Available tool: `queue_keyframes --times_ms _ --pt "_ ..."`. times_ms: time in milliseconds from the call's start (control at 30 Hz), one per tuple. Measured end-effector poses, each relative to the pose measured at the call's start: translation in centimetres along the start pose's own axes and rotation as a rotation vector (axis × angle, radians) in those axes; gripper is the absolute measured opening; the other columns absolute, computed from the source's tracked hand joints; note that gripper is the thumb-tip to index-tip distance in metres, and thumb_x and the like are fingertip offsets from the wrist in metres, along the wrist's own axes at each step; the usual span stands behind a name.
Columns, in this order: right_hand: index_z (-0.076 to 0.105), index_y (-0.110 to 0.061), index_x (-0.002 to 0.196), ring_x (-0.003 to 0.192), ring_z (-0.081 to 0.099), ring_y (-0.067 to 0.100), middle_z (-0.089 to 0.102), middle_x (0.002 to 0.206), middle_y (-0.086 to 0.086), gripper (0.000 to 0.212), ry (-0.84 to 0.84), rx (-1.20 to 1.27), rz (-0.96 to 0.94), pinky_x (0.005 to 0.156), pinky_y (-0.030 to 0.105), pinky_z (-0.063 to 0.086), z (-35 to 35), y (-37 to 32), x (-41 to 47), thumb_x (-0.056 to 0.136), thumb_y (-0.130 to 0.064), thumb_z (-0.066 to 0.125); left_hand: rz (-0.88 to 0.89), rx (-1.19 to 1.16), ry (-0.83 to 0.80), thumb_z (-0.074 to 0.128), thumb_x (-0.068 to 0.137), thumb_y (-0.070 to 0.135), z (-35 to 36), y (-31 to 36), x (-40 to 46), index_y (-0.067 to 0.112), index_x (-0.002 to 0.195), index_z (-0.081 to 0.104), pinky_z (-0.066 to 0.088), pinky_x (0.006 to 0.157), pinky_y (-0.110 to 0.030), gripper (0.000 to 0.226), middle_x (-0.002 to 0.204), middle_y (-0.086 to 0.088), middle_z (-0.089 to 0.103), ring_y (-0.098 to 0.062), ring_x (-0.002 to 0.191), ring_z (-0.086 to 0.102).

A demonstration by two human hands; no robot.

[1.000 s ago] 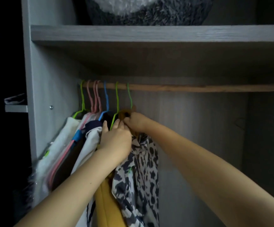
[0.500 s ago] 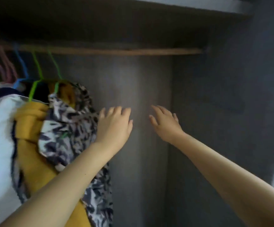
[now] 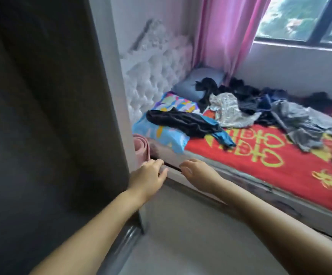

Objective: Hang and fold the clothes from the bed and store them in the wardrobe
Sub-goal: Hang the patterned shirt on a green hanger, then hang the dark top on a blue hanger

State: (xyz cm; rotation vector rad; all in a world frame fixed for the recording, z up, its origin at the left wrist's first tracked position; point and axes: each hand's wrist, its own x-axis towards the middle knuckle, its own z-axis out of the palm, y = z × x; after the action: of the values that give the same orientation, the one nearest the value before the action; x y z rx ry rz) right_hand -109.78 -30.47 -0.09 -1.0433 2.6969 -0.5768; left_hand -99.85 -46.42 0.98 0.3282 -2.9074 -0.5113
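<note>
The bed (image 3: 260, 161) with a red and yellow cover lies to the right, strewn with several loose clothes. A black and blue garment (image 3: 188, 122) lies nearest, across a colourful pillow (image 3: 161, 133). A silvery grey top (image 3: 228, 111) and a grey garment (image 3: 301, 124) lie further back among dark clothes (image 3: 240, 90). The wardrobe's dark side panel (image 3: 52, 116) fills the left. My left hand (image 3: 151, 175) and my right hand (image 3: 196, 170) hang in the air before the bed's corner, both empty with fingers loosely relaxed.
A white tufted headboard (image 3: 153, 76) stands behind the pillows. A pink curtain (image 3: 224, 32) hangs beside the window (image 3: 303, 18). A pink rolled mat (image 3: 141, 149) stands between wardrobe and bed. Pale floor (image 3: 190, 235) lies below my arms.
My view has swung right, from the wardrobe's hanging rail to the bed. Both hands let go of the hung patterned garment and have dropped lower, empty.
</note>
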Motion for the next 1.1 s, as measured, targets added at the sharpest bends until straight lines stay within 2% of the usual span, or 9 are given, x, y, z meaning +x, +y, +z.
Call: queue_keyframes --times_ms 200,333,433,733,900,1100 --pt "0.052 -0.017 0.127 0.121 0.049 0.028 0.05 0.131 0.007 0.036 -0.039 -0.04 0.321 0.096 0.038 0.043 -1.3 12.4 -5.5 0.101 -0.035 0.037 0.068 -0.026 -0.177 0.044 0.097 0.038 7.0 6.5 3.3 0.018 0.127 0.052 0.045 0.088 -0.035 0.037 0.117 -0.004 0.058 -0.025 0.114 0.053" --pt "0.049 -0.021 0.133 0.122 0.048 0.023 0.046 0.136 0.004 0.037 -0.055 0.003 0.421 0.096 0.039 0.045 -0.6 16.9 -6.4 0.1 -0.034 0.037 0.129 0.025 -0.242 0.043 0.098 0.036 9.7 8.7 6.2 0.02 0.125 0.053 0.045 0.083 -0.033 0.034 0.114 -0.001 0.059 -0.022 0.11 0.054" --pt "0.047 -0.022 0.135 0.122 0.048 0.023 0.044 0.137 0.004 0.039 -0.085 0.013 0.45 0.096 0.039 0.045 -0.4 19.2 -4.9 0.1 -0.036 0.037 0.157 0.045 -0.278 0.041 0.098 0.034 11.3 9.3 9.4 0.018 0.125 0.053 0.046 0.086 -0.033 0.034 0.114 -0.002 0.059 -0.022 0.111 0.053" --pt "0.039 -0.019 0.14 0.117 0.048 0.027 0.039 0.14 0.007 0.042 -0.126 -0.058 0.477 0.089 0.041 0.048 -2.4 26.8 8.3 0.101 -0.034 0.034 0.132 0.048 -0.331 0.04 0.098 0.034 16.7 7.7 24.9 0.016 0.128 0.051 0.046 0.086 -0.037 0.036 0.117 -0.005 0.058 -0.025 0.11 0.054" --pt "0.036 -0.02 0.143 0.125 0.04 0.029 0.037 0.144 0.007 0.044 -0.166 -0.111 0.504 0.096 0.045 0.043 -3.2 29.2 16.0 0.1 -0.033 0.033 0.101 0.019 -0.329 0.04 0.098 0.03 17.7 6.3 34.4 0.014 0.127 0.053 0.045 0.087 -0.038 0.035 0.121 -0.009 0.058 -0.028 0.112 0.054" --pt "0.037 -0.021 0.143 0.128 0.037 0.03 0.036 0.145 0.008 0.044 -0.266 -0.12 0.51 0.1 0.046 0.036 -2.5 31.7 22.3 0.1 -0.033 0.034 0.058 0.005 -0.423 0.04 0.099 0.03 20.4 4.7 40.6 0.014 0.127 0.053 0.045 0.088 -0.037 0.035 0.122 -0.008 0.057 -0.027 0.112 0.055"
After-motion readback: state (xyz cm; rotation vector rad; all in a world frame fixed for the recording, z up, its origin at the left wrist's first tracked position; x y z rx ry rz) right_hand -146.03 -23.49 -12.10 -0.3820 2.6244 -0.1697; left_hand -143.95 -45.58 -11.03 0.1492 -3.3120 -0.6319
